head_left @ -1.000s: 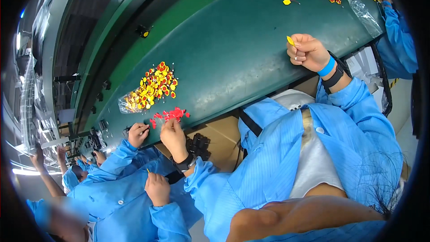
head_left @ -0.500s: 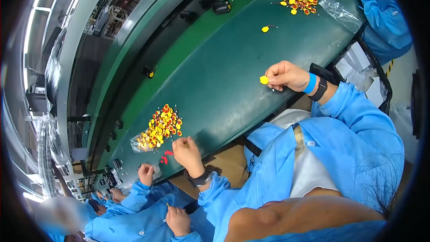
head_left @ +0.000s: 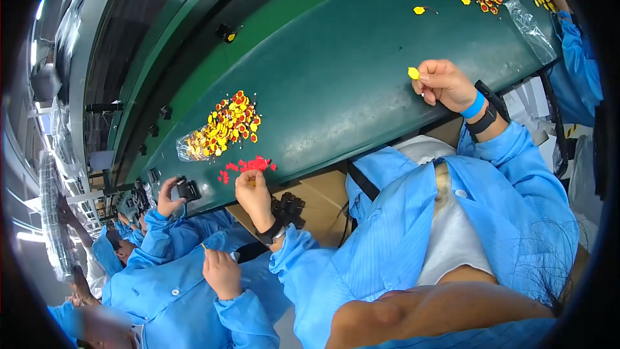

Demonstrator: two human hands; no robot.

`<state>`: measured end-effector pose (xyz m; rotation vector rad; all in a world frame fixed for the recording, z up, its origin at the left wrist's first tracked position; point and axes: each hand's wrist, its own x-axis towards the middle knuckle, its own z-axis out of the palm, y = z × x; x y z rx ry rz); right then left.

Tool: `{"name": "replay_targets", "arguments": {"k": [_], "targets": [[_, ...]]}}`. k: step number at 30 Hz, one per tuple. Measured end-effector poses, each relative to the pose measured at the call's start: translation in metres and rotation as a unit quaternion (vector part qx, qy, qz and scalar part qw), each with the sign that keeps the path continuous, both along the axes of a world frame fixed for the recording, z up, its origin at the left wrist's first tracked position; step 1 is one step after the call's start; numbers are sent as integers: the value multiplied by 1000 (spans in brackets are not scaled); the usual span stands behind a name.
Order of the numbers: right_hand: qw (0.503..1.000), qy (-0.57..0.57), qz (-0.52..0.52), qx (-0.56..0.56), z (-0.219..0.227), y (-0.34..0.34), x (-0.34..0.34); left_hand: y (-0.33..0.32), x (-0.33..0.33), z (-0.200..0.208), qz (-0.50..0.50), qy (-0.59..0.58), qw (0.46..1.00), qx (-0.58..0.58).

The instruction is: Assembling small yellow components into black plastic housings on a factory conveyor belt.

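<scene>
On the green belt (head_left: 336, 90), near edge, I'm seeing the R hand (head_left: 445, 83) pinching a small yellow part (head_left: 413, 73) betw thumb + fingertips, fingers clamped on it, wrist w/ a blue band (head_left: 473, 106) hanging just off the belt edge. L hand (head_left: 253, 192) is sitting at the near edge, fingers curled together right beside the small red pile (head_left: 247, 166); can't tell if it's gripping a piece. Mixed yellow/red pile (head_left: 223, 126) is lying further up the belt, well apart from the R hand, and a co-worker's hand (head_left: 169, 194) to my left is holding a black part (head_left: 188, 190).
</scene>
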<state>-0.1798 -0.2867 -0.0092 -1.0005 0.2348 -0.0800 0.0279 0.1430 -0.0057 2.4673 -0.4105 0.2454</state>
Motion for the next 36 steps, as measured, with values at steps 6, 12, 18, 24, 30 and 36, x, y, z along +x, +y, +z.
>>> {"name": "replay_targets", "arguments": {"k": [6, 12, 18, 24, 30, 36], "targets": [[1000, 1, 2, -7, -3, 7, -6, -7, -12, 1, 3, -19, 985, 172], [999, 21, -11, -31, -4, 5, -7, -1, -6, 1, 83, 58, 986, 132], [999, 24, -26, -25, -5, 1, -10, 1, 0, 0, 85, 33, 988, 122], [997, 45, -61, 17, -9, -6, -1, 5, -12, 24, 31, 8, 999, 41], [994, 53, -99, -6, -7, -10, -23, -31, -2, 14, 31, -8, 973, 227], [992, 59, -115, 3, -9, -17, -21, -21, -16, -5, 41, -43, 995, 81]]}}
